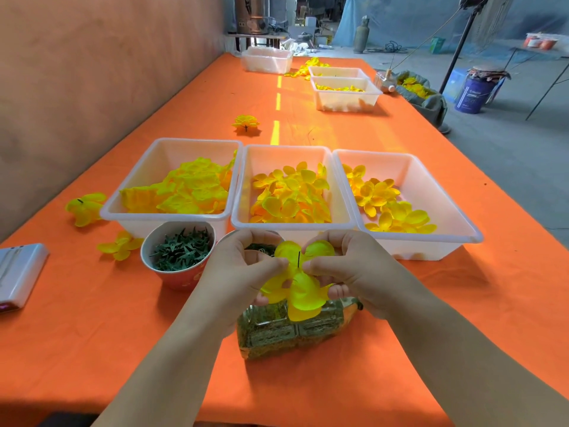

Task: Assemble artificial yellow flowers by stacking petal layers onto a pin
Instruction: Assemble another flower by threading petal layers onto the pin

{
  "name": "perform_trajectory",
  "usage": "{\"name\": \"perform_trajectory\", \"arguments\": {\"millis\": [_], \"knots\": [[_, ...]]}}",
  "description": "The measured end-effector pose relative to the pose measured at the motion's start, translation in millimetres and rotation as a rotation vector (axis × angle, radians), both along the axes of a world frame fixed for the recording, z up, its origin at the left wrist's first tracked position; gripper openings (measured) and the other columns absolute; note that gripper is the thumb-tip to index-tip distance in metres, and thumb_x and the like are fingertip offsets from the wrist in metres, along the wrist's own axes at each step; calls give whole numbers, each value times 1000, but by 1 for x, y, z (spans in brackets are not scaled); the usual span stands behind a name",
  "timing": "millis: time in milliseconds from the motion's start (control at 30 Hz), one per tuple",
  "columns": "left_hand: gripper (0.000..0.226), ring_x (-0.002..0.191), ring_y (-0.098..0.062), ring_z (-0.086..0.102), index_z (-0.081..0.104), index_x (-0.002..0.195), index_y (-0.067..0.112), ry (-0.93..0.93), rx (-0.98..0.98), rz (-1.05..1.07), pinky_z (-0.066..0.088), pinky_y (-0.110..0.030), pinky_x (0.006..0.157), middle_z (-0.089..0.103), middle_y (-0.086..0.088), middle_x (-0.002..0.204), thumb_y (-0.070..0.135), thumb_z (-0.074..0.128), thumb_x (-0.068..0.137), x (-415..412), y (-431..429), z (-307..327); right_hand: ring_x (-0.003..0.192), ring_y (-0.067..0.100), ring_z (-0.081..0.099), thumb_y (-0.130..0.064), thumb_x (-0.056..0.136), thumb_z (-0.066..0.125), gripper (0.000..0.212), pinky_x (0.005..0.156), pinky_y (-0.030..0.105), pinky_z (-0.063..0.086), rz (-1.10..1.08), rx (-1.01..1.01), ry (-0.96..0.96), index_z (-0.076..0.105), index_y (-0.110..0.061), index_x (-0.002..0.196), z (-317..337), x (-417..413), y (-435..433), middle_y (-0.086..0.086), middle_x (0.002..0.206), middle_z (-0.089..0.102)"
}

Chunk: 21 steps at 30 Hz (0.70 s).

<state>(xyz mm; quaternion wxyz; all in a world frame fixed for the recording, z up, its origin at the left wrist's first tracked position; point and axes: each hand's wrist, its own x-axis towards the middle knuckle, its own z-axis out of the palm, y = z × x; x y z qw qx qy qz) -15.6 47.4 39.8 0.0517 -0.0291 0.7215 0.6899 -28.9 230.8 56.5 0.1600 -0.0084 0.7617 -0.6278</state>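
**Petal on pin**

Yellow fabric petal layer (297, 282) threaded on thin dark pin (299, 259), above clear plastic bottle (277, 331); your left hand (243, 272) and right hand (348, 266) both pinch it, fingers curled; uneven pressure could tilt it off the pin.

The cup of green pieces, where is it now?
In the head view the cup stands on the orange table, just in front of the left white tray, left of the left hand.
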Motion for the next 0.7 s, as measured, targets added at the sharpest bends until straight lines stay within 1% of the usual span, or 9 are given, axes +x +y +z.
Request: {"name": "perform_trajectory", "arguments": {"millis": [67,167,233,333,400,467,567,633,700], "knots": [[27,54,-11,62,66,104,22,29,-66,15,44,-25,43,62,1,66,3,73,85,-1,-1,-2,55,9,63,-5,82,74,17,51,24,49,3,18,-1,70,-20,90,0,-1,0,-7,65,66],[28,62,-22,70,65,103,26,54,-110,18,44,-26,42,66,-11,78,5,73,86,-3,0,-4,60,11,69,-9,80,77,18,51,25,49,-7,69,18,71,-22,91,-1,-1,0,-5,67,69],[26,61,-21,65,65,100,27,76,-122,27,45,-27,42,66,-15,83,6,73,86,-4,0,-5,66,12,73,-13,79,78,19,49,23,47,-8,108,36,71,-24,93,-1,0,1,-2,70,73],[21,49,-8,57,67,95,25,133,-132,41,44,-22,42,68,2,71,8,75,86,-5,1,-7,76,15,75,-14,77,79,20,48,21,45,-4,122,56,70,-24,92,-1,2,2,5,73,75],[22,58,-6,63,66,100,23,182,-156,62,44,-17,45,72,9,76,11,78,84,-7,3,-7,91,16,73,-16,75,81,20,49,22,46,-5,129,69,71,-23,91,-1,3,2,7,75,76],[26,70,-9,69,65,103,23,219,-200,82,50,-22,53,74,9,82,17,80,82,-9,4,-7,100,16,68,-18,71,85,22,50,24,47,-15,131,78,72,-21,89,-2,3,1,8,75,75],[26,79,-9,70,65,103,24,238,-248,89,56,-30,66,75,12,87,21,80,82,-12,4,-8,87,11,70,-19,71,88,24,53,27,49,-12,145,93,71,-19,88,-1,4,1,8,71,74],[26,78,-8,71,66,104,22,241,-249,74,56,-27,64,75,10,88,19,80,83,-13,5,-9,80,12,74,-19,70,89,24,55,28,51,-20,160,111,72,-20,87,0,5,1,10,75,73],[27,74,-9,70,66,106,20,238,-251,61,54,-23,58,75,7,88,18,80,83,-14,5,-10,77,16,76,-18,73,87,21,56,29,53,-17,137,102,72,-17,87,0,5,1,12,78,73]]}}
